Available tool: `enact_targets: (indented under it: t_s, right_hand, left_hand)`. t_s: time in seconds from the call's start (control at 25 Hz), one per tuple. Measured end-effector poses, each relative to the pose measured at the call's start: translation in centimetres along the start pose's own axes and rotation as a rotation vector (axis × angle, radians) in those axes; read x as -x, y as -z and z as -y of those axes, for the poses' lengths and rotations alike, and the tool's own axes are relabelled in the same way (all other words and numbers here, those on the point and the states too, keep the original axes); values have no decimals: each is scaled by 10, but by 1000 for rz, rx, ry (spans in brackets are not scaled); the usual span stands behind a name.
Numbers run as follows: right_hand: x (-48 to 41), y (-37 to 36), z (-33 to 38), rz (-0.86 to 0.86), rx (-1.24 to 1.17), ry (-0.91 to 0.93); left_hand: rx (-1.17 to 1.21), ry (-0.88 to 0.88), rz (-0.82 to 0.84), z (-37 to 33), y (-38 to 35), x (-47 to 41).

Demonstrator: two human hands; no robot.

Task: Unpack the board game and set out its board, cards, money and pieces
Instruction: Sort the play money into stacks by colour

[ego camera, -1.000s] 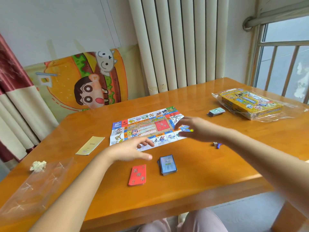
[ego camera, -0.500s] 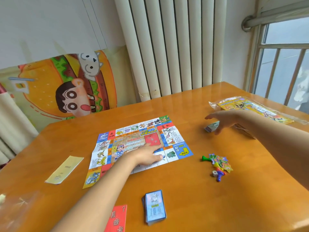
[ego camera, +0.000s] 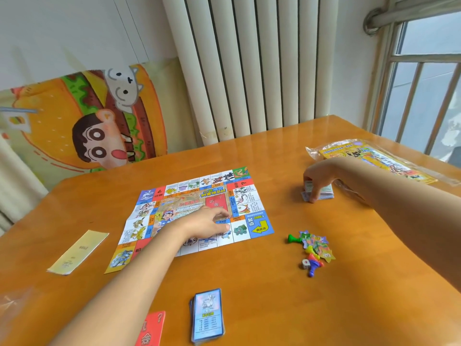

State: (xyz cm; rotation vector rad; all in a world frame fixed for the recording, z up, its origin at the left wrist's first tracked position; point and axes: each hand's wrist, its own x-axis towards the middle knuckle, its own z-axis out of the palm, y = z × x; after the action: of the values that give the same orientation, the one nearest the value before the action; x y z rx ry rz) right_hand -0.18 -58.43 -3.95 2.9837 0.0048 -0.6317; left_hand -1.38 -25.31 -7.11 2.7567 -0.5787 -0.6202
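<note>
The right hand [ego camera: 314,180] has travelled from the board's right edge to the small stack of notes [ego camera: 321,191] at the right of the frame, just in front of the bagged game box [ego camera: 374,159]. A second ago that stack lay untouched. The fingers are now curled down over its near end with the thumb on the far side, pinching the stack; it has not yet visibly left the table [ego camera: 274,283].

The left hand [ego camera: 208,224] has shifted from the board's near edge onto its lower centre. It lies palm down with fingers loosely spread, pressing the paper board [ego camera: 199,193] flat and gripping nothing.

Status of components:
- Board: unfolded, centre of frame.
- Blue card deck [ego camera: 207,315]: bottom centre.
- Red card deck [ego camera: 152,329]: bottom, left of the blue deck, partly cut off.
- Pawns, die and tokens [ego camera: 313,249]: clustered at right centre, loose.
- Yellow slip [ego camera: 78,250]: left of the board.

Judgement: the stack under the right hand is probably the money, the last item to position; the pieces remain unsorted.
</note>
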Motion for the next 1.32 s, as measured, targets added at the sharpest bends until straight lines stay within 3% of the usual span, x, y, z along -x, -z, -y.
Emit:
enact_targets:
  t_s: [0.28, 0.56, 0.68, 0.76, 0.84, 0.96, 1.08, 1.32]
  right_hand:
    - [16, -13, 5, -44, -111, -47]
    - [47, -41, 5, -201, -358, 80]
    - [66, -42, 31, -393, -939, 150]
    - [85, -35, 62, -431, -1313, 273]
    - [101, -26, 95, -433, -1451, 411]
    - [113, -21, 125, -440, -1475, 541]
    - [116, -23, 138, -458, -1451, 553]
    - [122, -32, 126, -633, -964, 536]
  left_hand:
    - [73, -58, -202, -44, -15, 12]
    - [53, -45, -154, -56, -25, 18]
    - [352, -96, -214, -67, -18, 30]
    - [777, -132, -63, -81, -13, 43]
    - [1086, -168, 91, -89, -10, 55]
    - [1144, -242, 88, -94, -8, 64]
    - [1114, -228, 6, -98, -9, 68]
    - [1196, -186, 58, -107, -21, 73]
